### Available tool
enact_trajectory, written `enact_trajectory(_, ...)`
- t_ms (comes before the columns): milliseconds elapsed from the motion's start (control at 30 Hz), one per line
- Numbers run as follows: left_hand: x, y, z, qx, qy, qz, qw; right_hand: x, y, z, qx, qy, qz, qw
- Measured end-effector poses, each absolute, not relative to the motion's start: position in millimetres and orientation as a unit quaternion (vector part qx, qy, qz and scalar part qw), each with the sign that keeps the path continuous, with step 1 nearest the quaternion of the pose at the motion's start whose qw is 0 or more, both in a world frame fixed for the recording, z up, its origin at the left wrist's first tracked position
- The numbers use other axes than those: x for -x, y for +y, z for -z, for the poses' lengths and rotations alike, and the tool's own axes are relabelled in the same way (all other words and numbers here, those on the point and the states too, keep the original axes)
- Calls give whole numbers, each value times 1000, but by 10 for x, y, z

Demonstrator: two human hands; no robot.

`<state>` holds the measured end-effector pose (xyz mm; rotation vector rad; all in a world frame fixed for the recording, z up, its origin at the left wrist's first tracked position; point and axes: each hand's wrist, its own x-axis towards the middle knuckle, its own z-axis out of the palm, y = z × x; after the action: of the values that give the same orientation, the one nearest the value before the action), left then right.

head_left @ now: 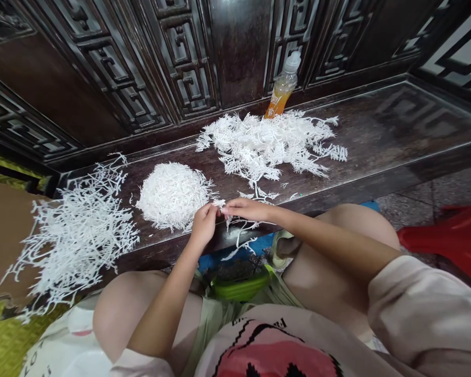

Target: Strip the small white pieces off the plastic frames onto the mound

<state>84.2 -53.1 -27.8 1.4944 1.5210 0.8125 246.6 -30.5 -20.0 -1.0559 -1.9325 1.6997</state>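
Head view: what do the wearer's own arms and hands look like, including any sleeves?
The left hand and right hand are both bare and ungloved. The forearms are uncovered. The loose, pale beige sleeves are short and look plain where visible.

Dark-brown wooden bench [371,123]: before me.
Loose heap of white branching strands [84,230]: my ten o'clock.
Round pile of white snippets [173,195]: my eleven.
Feathery white sprig heap [261,144]: my twelve.
Clear, orange-filled plastic bottle [281,94]: behind that, base hidden.
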Motion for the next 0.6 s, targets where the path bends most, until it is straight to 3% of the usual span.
enact_trajectory(200,-845,-540,304,-604,622,-306,393,-2469,-316,165,352,-680,-621,168)
enact_trajectory(400,-853,-572,258,-607,601,-364,371,-2469,-322,130,349,-644,-663,154)
enact_trajectory(600,-930,-629,167,-682,559,-305,360,-2453,-366,157,348,-588,-718,134)
